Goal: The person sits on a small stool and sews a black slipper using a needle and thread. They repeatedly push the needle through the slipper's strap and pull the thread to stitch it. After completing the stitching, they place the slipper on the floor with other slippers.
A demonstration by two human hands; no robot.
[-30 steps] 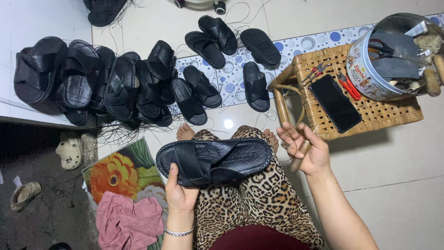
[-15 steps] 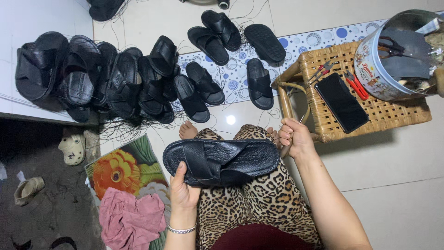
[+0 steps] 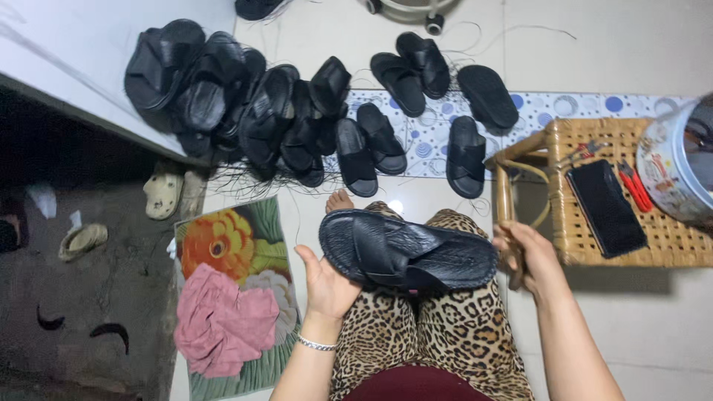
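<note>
Sandal (image 3: 408,252), black with crossed straps, lies sideways over my leopard-print lap, cupped from below in my left hand (image 3: 327,286), palm up, fingers curled against its sole. My right hand (image 3: 523,252) sits at the toe end, fingers closed on a small stick-like thing. Half a second ago that hand was higher, near the wicker stool (image 3: 668,238).

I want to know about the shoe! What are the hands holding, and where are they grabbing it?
The left hand holds a black sandal from underneath, near its heel end. The right hand sits by the toe end; whether it grips anything cannot be told.
</note>
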